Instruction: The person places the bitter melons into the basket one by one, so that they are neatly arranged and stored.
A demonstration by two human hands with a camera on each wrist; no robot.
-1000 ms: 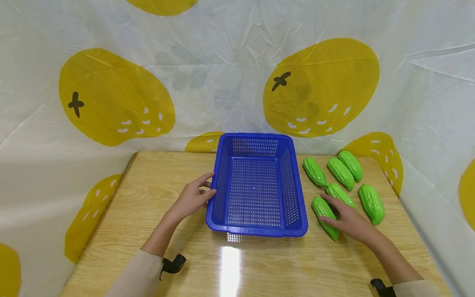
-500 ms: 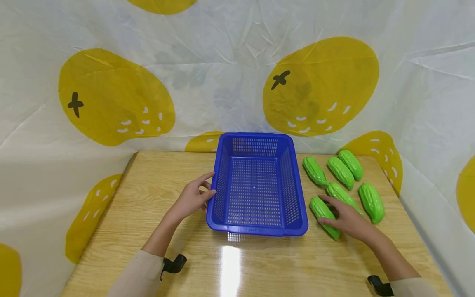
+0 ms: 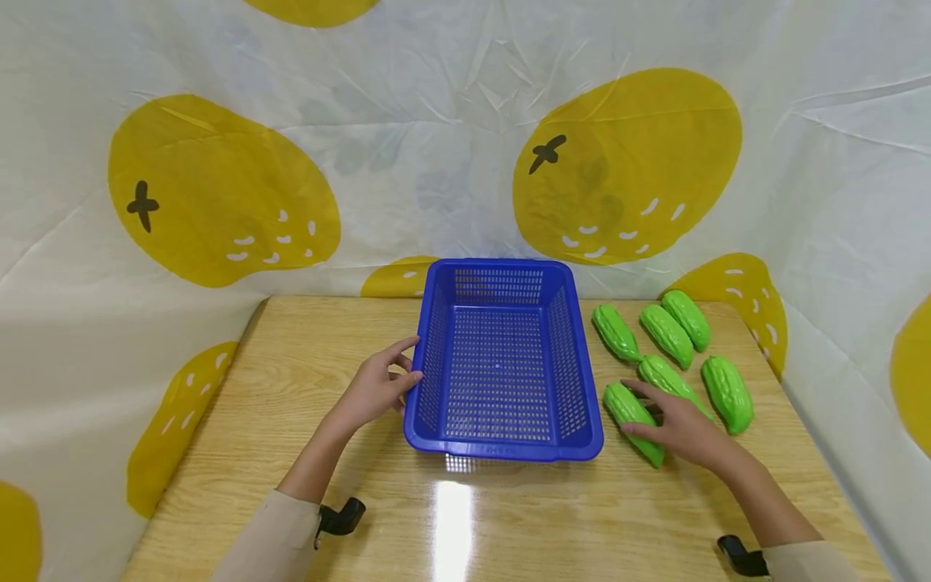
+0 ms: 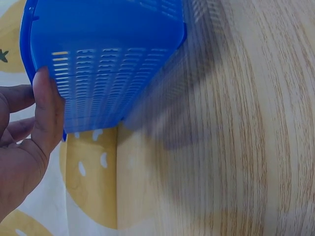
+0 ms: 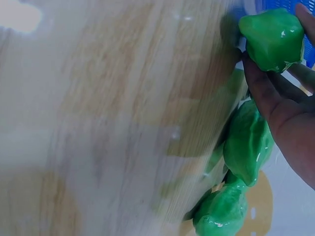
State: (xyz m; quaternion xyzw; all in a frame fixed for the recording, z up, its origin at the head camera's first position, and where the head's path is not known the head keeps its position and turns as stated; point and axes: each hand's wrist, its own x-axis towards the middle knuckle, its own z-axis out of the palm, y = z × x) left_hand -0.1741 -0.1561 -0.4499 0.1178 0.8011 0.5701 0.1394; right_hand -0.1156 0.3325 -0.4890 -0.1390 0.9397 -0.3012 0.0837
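A blue perforated plastic basket [image 3: 502, 450] stands on the wooden table. My left hand [image 3: 372, 392] holds its left rim, thumb and index finger at the edge; the left wrist view shows fingers against the outer side wall [image 4: 113, 34]. Right of the basket, my right hand [image 3: 691, 428] grips a green bitter melon [image 3: 621, 404] between thumb and fingers. In the right wrist view this bitter melon [image 5: 273, 39] sits at the fingertips, its underside partly covered by the hand. Just behind that hand lies another bitter melon [image 3: 667, 376], partly hidden by it.
Several more bitter melons lie at the table's right: one near the basket [image 3: 617, 333], a pair at the back [image 3: 667, 335], and one farther right [image 3: 727, 394]. White cloth [image 3: 436, 186] with yellow fruit prints hangs behind the wooden table [image 3: 305, 356].
My right hand and the bitter melon in it have shifted slightly left, toward the basket. The left hand and the basket keep their place.
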